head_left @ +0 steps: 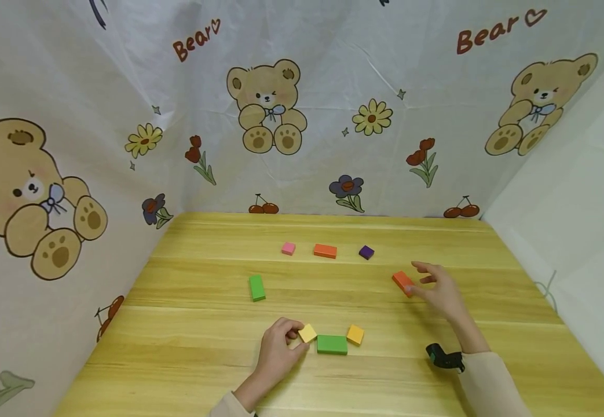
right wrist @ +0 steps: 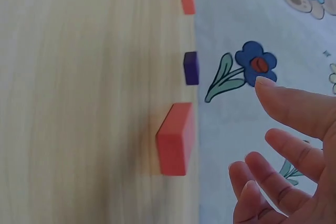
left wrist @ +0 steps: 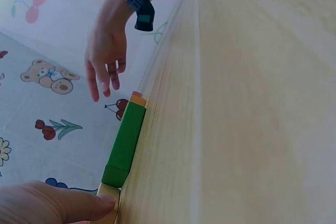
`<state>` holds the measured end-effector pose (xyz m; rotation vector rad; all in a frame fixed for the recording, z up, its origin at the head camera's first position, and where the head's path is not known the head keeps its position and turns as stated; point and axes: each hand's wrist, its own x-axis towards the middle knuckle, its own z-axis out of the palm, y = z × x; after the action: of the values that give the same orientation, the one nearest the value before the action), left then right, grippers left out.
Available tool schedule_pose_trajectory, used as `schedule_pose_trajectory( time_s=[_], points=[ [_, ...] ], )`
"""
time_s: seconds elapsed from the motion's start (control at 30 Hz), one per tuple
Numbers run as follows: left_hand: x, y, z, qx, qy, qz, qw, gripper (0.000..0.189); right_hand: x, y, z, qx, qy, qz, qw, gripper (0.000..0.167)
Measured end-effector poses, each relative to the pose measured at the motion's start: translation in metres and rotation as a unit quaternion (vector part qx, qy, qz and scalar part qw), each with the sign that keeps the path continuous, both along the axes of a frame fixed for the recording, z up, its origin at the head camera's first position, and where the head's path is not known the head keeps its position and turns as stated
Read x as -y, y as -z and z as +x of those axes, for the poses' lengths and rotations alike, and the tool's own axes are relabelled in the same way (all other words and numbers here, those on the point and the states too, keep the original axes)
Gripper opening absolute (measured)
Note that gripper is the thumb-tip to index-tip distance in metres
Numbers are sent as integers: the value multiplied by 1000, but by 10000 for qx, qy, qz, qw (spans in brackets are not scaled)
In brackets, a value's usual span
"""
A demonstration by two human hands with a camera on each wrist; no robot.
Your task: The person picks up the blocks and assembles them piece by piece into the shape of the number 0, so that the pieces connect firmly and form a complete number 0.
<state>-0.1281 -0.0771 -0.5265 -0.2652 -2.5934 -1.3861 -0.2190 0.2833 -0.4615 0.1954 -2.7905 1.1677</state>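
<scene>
My left hand (head_left: pixel 278 349) pinches a small pale yellow block (head_left: pixel 307 333) between thumb and fingers on the wooden table. In the left wrist view the thumb (left wrist: pixel 86 204) presses that block's side. A green rectangular block (head_left: pixel 332 345) lies beside it, its near corner touching or almost touching. An orange-yellow block (head_left: pixel 355 335) stands at the green block's other end. Over on the right, my right hand (head_left: pixel 440 292) hovers by an orange-red rectangular block (head_left: pixel 402 283), thumb and fingers spread. The right wrist view shows a gap between this hand (right wrist: pixel 294 156) and the orange-red block (right wrist: pixel 176 140).
Toward the back of the table (head_left: pixel 202 353) lie a pink block (head_left: pixel 288 248), another orange-red block (head_left: pixel 325 251) and a purple block (head_left: pixel 366 252). A second green block (head_left: pixel 257 288) is at left. A bear-patterned sheet (head_left: pixel 322 162) hangs behind.
</scene>
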Motion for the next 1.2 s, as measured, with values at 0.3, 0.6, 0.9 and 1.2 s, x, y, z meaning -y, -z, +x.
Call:
schedule_pose_trajectory(
  time_s=[0.3, 0.6, 0.9, 1.2],
  points=[
    [0, 0, 0, 25, -29, -11, 10000, 28, -7, 13, -13, 594, -166, 137, 9980, 79],
    [0, 1, 0, 3, -31, 3, 10000, 28, -7, 17, -19, 1049, -364, 57, 9938, 89],
    [0, 0, 0, 54, -33, -6, 10000, 28, -10, 25, -24, 1161, -327, 11, 9927, 85],
    [0, -1, 0, 59, -37, -32, 10000, 28, -9, 25, -23, 1151, -231, -60, 9931, 69]
  ],
)
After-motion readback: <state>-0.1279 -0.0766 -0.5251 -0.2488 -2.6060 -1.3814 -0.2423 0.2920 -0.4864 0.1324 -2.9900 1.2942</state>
